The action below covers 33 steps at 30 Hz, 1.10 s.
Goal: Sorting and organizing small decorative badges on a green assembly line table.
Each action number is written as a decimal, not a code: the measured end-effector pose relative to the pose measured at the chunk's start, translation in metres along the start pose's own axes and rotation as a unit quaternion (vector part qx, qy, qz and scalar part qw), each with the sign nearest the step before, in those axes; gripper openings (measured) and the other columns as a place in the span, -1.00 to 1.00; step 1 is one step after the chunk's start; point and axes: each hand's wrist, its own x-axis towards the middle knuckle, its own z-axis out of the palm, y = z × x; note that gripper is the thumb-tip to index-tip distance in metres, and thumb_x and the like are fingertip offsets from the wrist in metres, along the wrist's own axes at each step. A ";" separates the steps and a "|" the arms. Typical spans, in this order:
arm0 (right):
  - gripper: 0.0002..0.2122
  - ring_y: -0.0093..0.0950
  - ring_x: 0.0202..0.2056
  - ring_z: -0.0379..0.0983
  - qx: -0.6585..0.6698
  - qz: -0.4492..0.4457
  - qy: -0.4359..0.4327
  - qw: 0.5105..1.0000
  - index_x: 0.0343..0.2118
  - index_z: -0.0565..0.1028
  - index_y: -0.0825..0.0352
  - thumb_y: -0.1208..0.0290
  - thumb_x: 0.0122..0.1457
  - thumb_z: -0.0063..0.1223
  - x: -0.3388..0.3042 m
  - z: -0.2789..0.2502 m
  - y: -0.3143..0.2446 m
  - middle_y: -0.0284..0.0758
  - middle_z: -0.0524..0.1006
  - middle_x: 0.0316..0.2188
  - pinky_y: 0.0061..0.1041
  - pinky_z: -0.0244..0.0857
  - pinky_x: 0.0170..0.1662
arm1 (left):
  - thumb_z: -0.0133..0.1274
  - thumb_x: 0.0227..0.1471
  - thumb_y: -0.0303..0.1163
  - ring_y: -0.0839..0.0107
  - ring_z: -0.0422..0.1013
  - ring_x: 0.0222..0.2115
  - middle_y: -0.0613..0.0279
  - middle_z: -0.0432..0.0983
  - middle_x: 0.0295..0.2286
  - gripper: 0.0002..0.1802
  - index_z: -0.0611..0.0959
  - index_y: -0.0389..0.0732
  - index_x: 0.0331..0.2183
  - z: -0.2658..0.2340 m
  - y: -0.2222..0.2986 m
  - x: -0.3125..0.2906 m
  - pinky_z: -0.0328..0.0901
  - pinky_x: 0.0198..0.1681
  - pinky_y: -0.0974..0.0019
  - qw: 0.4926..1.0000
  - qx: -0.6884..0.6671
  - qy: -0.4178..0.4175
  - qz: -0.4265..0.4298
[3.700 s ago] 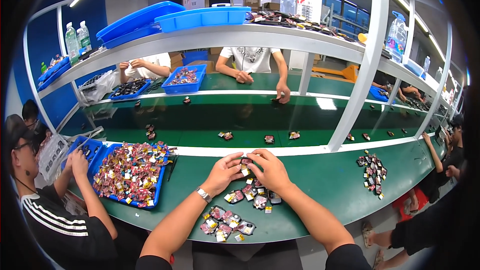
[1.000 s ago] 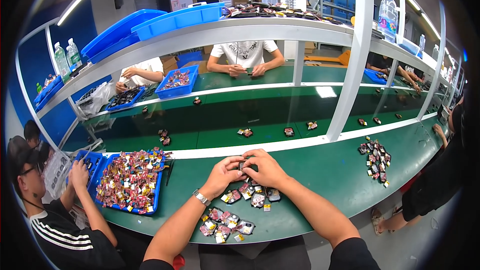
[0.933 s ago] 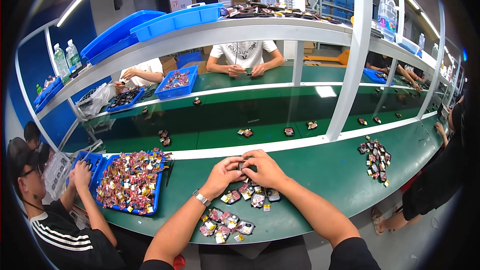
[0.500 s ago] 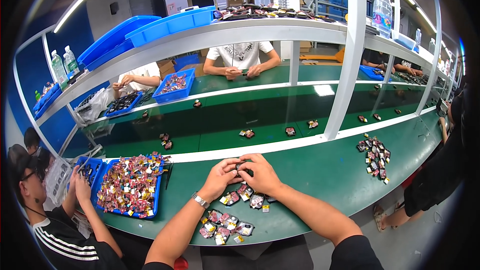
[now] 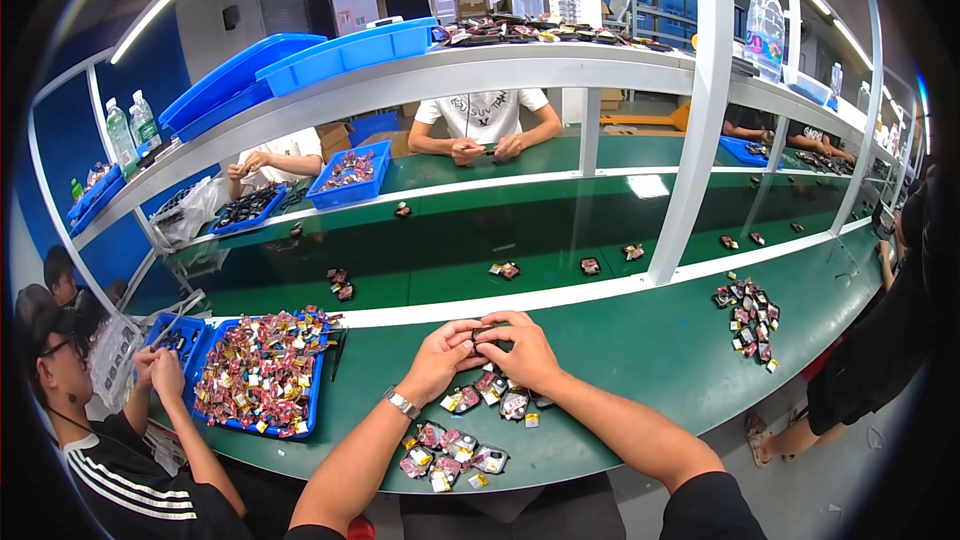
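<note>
Both my hands meet over the green bench, fingers bent around a small black casing point(image 5: 477, 337) that they mostly cover. My left hand point(image 5: 436, 360), with a metal-banded watch at its wrist, grips it from the left. From the other side, my right hand point(image 5: 525, 352) pinches it with thumb and fingers. Just below the hands lie several black casings point(image 5: 513, 402) with red circuit boards and small silver-and-yellow parts. Nearer the bench edge is a second cluster of similar assemblies point(image 5: 455, 450).
A blue tray point(image 5: 316, 395) heaped with red boards stands at left, black tweezers point(image 5: 337, 352) beside it. Further assemblies point(image 5: 750, 318) lie at right. Beyond a white rail, a dark green conveyor point(image 5: 450, 240) carries scattered units. A person point(image 5: 120, 450) works close on my left.
Units on the conveyor have shifted slightly to the right. My hands keep nearly the same place and hold on the casing. The person at left has lowered their hands slightly.
</note>
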 end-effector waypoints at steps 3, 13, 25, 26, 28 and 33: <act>-0.88 -0.30 -0.02 0.38 0.001 0.004 0.000 1.000 -0.37 0.63 0.24 0.44 -0.01 0.21 0.000 0.003 0.002 -0.32 0.51 -0.12 -0.36 0.27 0.05 | -0.17 0.19 -0.61 0.36 0.43 -0.08 0.07 0.44 -0.08 -0.67 0.38 -0.35 0.00 0.001 -0.002 0.000 0.41 0.01 0.28 1.000 0.007 0.010 0.002; -0.81 -0.26 0.07 0.31 -0.002 -0.033 -0.027 0.999 -0.25 0.61 0.26 0.45 0.03 0.16 0.001 0.002 -0.004 -0.28 0.46 0.00 -0.33 0.21 0.13 | -0.13 0.18 -0.61 0.35 0.46 -0.11 0.07 0.45 -0.10 -0.69 0.39 -0.36 -0.02 -0.005 -0.006 0.002 0.43 -0.03 0.28 0.997 0.028 0.063 0.026; -0.86 -0.30 -0.26 0.44 -0.101 -0.117 0.078 0.985 -0.37 0.53 0.34 0.55 -0.06 0.19 0.004 0.004 -0.016 -0.28 0.47 -0.32 -0.39 0.37 -0.23 | -0.14 0.17 -0.62 0.34 0.43 -0.07 0.08 0.44 -0.09 -0.67 0.37 -0.35 0.00 -0.002 -0.007 0.002 0.42 -0.01 0.24 0.998 0.027 0.058 0.016; -0.86 -0.30 -0.26 0.44 -0.101 -0.118 0.077 0.985 -0.37 0.53 0.34 0.55 -0.06 0.19 0.004 0.004 -0.018 -0.28 0.47 -0.32 -0.39 0.37 -0.23 | -0.14 0.17 -0.62 0.34 0.43 -0.08 0.08 0.44 -0.09 -0.67 0.37 -0.35 0.00 -0.003 -0.007 0.002 0.42 -0.01 0.25 0.998 0.027 0.061 0.014; -0.86 -0.31 -0.26 0.44 -0.112 -0.132 0.079 0.982 -0.38 0.54 0.35 0.55 -0.05 0.20 0.004 0.004 -0.021 -0.30 0.47 -0.33 -0.38 0.37 -0.22 | -0.14 0.17 -0.62 0.35 0.43 -0.08 0.08 0.44 -0.10 -0.67 0.38 -0.35 -0.01 -0.002 -0.007 0.002 0.43 -0.01 0.25 0.998 0.025 0.064 0.013; -0.88 -0.32 -0.25 0.44 -0.134 -0.126 0.074 0.980 -0.39 0.54 0.35 0.54 -0.04 0.20 0.004 0.006 -0.015 -0.30 0.47 -0.32 -0.39 0.38 -0.21 | -0.16 0.17 -0.63 0.36 0.43 -0.09 0.09 0.44 -0.10 -0.68 0.38 -0.35 -0.01 -0.002 -0.007 0.003 0.43 -0.02 0.28 0.998 0.028 0.057 0.008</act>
